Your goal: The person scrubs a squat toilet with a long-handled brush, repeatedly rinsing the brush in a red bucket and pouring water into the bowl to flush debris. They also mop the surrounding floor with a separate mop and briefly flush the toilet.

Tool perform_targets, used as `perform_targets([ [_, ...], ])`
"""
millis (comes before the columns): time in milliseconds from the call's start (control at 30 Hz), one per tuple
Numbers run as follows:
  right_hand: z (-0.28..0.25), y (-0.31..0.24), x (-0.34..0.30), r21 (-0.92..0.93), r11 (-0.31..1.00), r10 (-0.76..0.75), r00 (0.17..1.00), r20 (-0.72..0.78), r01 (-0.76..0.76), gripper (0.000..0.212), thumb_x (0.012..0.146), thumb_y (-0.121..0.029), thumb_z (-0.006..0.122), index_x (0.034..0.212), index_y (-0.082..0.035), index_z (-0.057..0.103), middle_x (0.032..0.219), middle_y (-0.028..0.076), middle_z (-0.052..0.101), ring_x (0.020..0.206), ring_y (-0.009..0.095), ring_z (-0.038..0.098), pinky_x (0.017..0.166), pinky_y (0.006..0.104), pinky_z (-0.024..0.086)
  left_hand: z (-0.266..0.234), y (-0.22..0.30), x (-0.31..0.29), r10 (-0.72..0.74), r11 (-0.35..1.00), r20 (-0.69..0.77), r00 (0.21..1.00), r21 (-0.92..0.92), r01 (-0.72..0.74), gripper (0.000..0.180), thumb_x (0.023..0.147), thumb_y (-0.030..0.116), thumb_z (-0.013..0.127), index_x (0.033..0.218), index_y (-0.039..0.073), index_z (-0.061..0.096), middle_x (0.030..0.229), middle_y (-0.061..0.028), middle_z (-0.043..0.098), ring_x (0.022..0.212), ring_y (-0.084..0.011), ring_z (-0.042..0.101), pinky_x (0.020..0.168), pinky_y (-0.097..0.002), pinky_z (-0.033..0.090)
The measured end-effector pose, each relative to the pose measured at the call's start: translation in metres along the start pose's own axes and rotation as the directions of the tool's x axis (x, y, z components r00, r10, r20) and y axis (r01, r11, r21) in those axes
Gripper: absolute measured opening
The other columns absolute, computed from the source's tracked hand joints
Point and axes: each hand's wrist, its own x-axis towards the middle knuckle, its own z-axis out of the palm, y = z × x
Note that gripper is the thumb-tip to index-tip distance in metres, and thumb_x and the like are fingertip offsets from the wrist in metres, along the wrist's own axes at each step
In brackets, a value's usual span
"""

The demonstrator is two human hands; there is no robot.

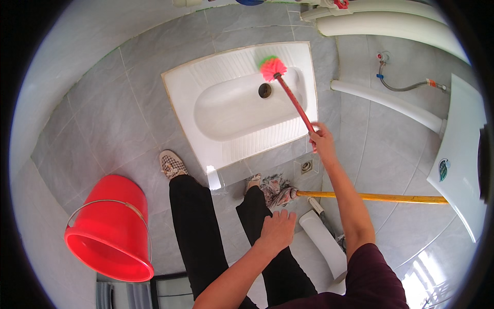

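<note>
My right hand (321, 137) grips the end of a red-handled toilet brush (293, 99). Its pink and green bristle head (271, 67) rests on the far rim of a white squat toilet pan (206, 77), just above the dark drain hole (264, 90). My left hand (277, 229) lies flat on my right thigh, fingers together, holding nothing. Both legs in black trousers stand in front of the pan, with checked slippers (172, 165) on my feet.
A red bucket (110, 229) with a metal handle sits on the grey tiled floor at the left. A mop with a yellow stick (370, 196) lies across the floor at the right. White pipes (391, 100), a hose and a white cistern (460, 154) stand along the right.
</note>
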Motion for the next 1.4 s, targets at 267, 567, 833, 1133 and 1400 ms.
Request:
perform_targets([
  [267,0.029,-0.017,0.032,-0.115,0.989,-0.113,0.978,-0.178,0.093,0.043,0.1,-0.026,0.037,0.143,-0.03,0.037,0.077,0.007,0.05,0.06,0.019,0.045,0.052,0.0314,0.04,-0.009,0.005,-0.002,0.017,0.999,-0.01,1.0,-0.028,-0.017,0.041,0.075,0.022,0.07,0.107,0.004,0.051,0.098,-0.0132,0.055,0.094,-0.0303,0.058,0.071,-0.0425,0.05],
  [567,0.04,-0.07,0.014,-0.031,0.976,0.214,0.975,-0.066,-0.216,0.044,0.101,-0.026,0.033,0.145,-0.026,0.03,0.101,0.017,0.064,0.065,0.03,0.06,0.061,0.039,0.051,-0.017,0.001,-0.002,0.003,0.999,-0.017,1.0,-0.051,-0.004,0.042,0.076,0.023,0.071,0.108,0.004,0.051,0.1,-0.0131,0.056,0.097,-0.0308,0.057,0.073,-0.0422,0.051],
  [833,0.029,-0.075,0.03,0.025,0.99,0.137,0.99,-0.044,-0.136,0.041,0.102,-0.03,0.029,0.142,-0.026,0.035,0.074,0.01,0.056,0.056,0.02,0.055,0.047,0.0328,0.047,-0.018,0.002,-0.003,0.0,0.998,-0.017,1.0,-0.056,-0.001,0.041,0.076,0.023,0.07,0.108,0.006,0.052,0.1,-0.0135,0.056,0.097,-0.0316,0.057,0.073,-0.0435,0.05],
  [1133,0.048,-0.064,0.033,0.058,0.994,0.09,0.995,-0.042,-0.088,0.045,0.101,-0.035,0.03,0.143,-0.019,0.034,0.062,0.006,0.049,0.047,0.018,0.049,0.041,0.029,0.043,-0.017,-0.003,-0.002,-0.025,0.997,0.02,0.999,-0.067,0.027,0.041,0.077,0.023,0.07,0.109,0.005,0.052,0.103,-0.0139,0.055,0.099,-0.0318,0.056,0.076,-0.0448,0.049],
  [1400,0.065,-0.047,0.007,0.0,0.994,0.107,0.993,-0.043,-0.107,0.041,0.1,-0.036,0.032,0.14,-0.024,0.038,0.062,0.005,0.047,0.044,0.015,0.044,0.037,0.0293,0.039,-0.027,0.001,-0.002,-0.02,0.997,0.049,0.999,-0.079,0.023,0.042,0.076,0.023,0.07,0.11,0.005,0.052,0.104,-0.0142,0.055,0.1,-0.0321,0.056,0.075,-0.045,0.049],
])
